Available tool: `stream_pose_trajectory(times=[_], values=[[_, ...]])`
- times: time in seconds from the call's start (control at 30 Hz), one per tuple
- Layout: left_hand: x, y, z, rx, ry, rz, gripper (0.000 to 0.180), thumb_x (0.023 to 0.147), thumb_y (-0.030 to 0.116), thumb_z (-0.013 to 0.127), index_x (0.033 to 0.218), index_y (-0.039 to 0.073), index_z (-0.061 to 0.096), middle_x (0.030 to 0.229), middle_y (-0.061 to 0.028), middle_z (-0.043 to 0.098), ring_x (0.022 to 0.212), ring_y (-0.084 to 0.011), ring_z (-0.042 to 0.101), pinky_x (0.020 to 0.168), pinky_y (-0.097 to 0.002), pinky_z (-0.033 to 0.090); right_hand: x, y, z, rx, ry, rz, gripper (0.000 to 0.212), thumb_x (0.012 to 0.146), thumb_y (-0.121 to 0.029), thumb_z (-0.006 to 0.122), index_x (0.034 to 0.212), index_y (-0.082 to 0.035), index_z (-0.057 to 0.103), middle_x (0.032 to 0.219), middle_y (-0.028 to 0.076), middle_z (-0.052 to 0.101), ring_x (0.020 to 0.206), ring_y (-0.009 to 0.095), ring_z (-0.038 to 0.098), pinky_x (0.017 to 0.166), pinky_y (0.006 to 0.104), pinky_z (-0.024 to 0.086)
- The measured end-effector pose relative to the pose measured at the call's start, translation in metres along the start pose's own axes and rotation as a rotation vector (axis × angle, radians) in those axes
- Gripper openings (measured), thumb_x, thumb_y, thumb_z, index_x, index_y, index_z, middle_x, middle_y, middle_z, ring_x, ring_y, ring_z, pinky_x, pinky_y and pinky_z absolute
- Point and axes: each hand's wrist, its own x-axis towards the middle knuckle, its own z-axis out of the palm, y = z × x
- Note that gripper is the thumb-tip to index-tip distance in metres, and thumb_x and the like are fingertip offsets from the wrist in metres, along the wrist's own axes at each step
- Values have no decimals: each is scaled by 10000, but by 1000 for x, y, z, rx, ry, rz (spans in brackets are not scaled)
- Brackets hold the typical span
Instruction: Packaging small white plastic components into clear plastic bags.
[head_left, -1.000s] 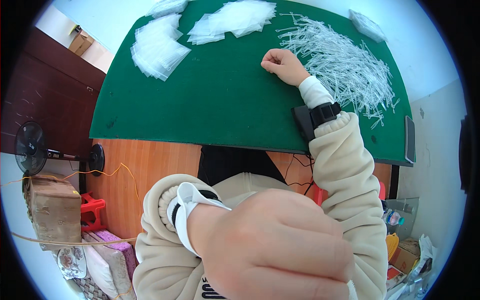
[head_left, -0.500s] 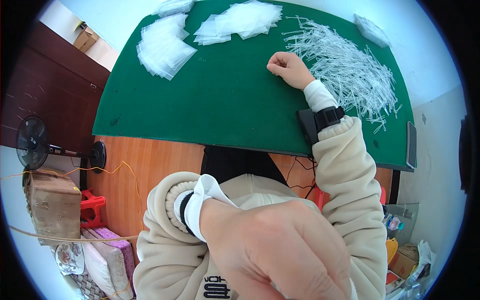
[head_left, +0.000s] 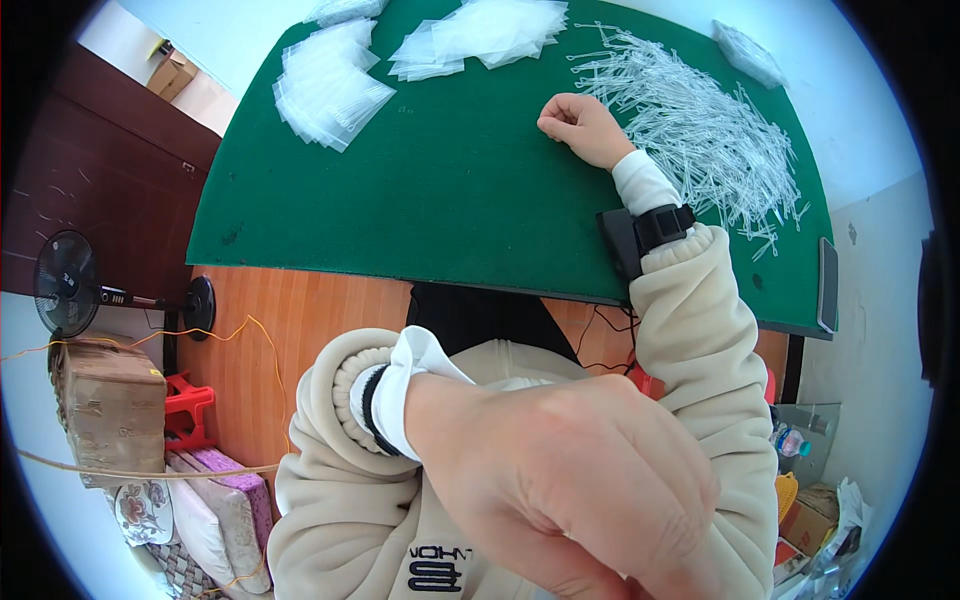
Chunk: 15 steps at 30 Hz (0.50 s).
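My left hand [head_left: 565, 475] is raised close in front of me, large in the head view. Its fingers curl downward, and their tips are hidden, so I cannot make out what they hold, if anything. On the green table [head_left: 420, 190] rests my right hand [head_left: 588, 130], closed in a loose fist with the thumb against the forefinger. Nothing shows in it. Just right of that hand spreads a big heap of clear plastic looped pieces [head_left: 690, 130]. A black strapped device [head_left: 645, 238] sits on my right wrist.
Fanned clear bags [head_left: 330, 90] and another bag pile [head_left: 485, 38] lie at the table's far side. A wrapped bundle [head_left: 748, 55] sits far right, a phone [head_left: 827, 285] on the right edge. At floor left are a fan [head_left: 68, 285], a carton [head_left: 110, 410] and a red stool [head_left: 188, 410].
My left hand has shifted slightly to the right and stays curled. The right fist keeps its place beside the heap. The whole view has moved a little.
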Motion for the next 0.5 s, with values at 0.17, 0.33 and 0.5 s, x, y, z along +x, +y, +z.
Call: stream_pose_trajectory(times=[0.17,0.33,0.5], values=[[-14,-8,8,90,23,-1,102,810,18,546,833,-62,606,752,-116,583,603,-243,544,518,-304,444,3,6,-1,9,39,-10,148,774,-160,618,771,-14,594,648,6,559,585,79,490,555,227,417],[-23,-16,-1,992,-110,-109,120,776,98,571,829,-2,611,770,-89,560,715,-194,518,548,-297,416,-2,5,1,30,4,-9,122,801,-138,603,783,-24,562,655,-19,531,591,51,466,555,198,397],[1,-13,20,1089,-173,-55,89,718,82,570,756,16,615,689,-77,512,652,-178,500,514,-266,397,0,3,0,-5,10,-7,126,789,-148,609,787,-25,578,662,-3,551,595,69,483,560,214,410]])
